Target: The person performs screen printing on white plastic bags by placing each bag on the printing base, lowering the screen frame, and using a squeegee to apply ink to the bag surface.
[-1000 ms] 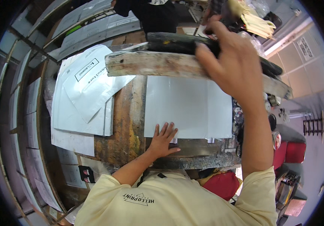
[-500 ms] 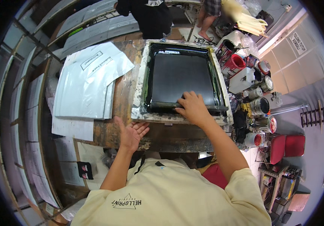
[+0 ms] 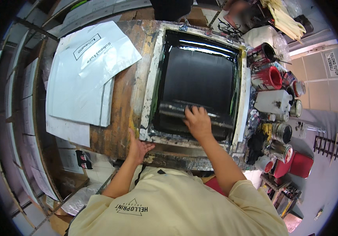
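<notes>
A printing screen (image 3: 152, 84) with a paint-smeared white frame lies on the worktable, its mesh coated with dark ink (image 3: 198, 74). Across the near part of the mesh lies a dark squeegee (image 3: 173, 109), slightly slanted. My right hand (image 3: 198, 122) is closed over the squeegee's middle, with the fingers bent over its far side. At the frame's near left corner is my left hand (image 3: 138, 150), thumb raised and fingers stretched along the near edge, holding nothing. Left of the screen sits a stack of pale printed sheets (image 3: 80, 86), the top one turned askew.
Ink cans, including a red one (image 3: 269, 78), and a white jug (image 3: 271, 101) crowd the table's right side. Shelves (image 3: 29, 102) stand at the left. A person in dark clothes (image 3: 171, 8) is beyond the table. Red chairs (image 3: 300, 163) stand at right.
My right hand has moved the squeegee away from the frame's near edge. My left hand, palm up before, has turned and come to the frame's near left corner. The view has shifted.
</notes>
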`<state>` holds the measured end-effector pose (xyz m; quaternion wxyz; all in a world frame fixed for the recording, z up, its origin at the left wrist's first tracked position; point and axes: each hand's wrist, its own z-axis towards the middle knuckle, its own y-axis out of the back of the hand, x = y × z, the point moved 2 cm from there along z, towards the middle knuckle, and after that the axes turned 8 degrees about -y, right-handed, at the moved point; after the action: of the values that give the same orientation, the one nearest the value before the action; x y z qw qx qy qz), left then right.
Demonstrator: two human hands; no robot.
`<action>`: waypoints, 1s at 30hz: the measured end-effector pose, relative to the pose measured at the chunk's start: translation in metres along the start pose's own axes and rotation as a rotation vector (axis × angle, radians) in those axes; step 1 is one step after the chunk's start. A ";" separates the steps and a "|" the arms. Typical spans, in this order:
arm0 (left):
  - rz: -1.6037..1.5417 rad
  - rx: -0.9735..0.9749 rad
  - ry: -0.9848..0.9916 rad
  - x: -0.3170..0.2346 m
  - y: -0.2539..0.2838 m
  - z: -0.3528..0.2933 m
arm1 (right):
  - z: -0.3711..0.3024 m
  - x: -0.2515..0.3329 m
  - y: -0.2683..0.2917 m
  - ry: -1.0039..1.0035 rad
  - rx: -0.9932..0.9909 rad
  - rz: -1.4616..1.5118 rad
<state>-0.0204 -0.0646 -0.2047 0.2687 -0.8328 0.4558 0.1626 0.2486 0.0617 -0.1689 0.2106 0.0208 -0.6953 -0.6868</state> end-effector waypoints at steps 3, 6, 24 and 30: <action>-0.028 0.052 0.007 0.000 0.004 0.003 | 0.090 -0.030 0.002 -0.051 -0.022 -0.020; -0.044 0.065 0.006 -0.016 -0.007 -0.004 | 0.173 -0.070 0.003 -0.020 -0.127 -0.054; 0.017 0.174 -0.158 -0.018 -0.007 -0.040 | 0.170 -0.071 0.029 -0.027 -0.067 -0.088; 0.060 0.242 -0.285 -0.034 -0.023 -0.061 | -0.005 0.026 0.066 -0.025 0.062 -0.054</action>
<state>-0.0172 -0.0681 -0.1315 0.4240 -0.7490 0.4539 0.2307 0.2439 0.0523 -0.0987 0.1827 0.0374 -0.7181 -0.6705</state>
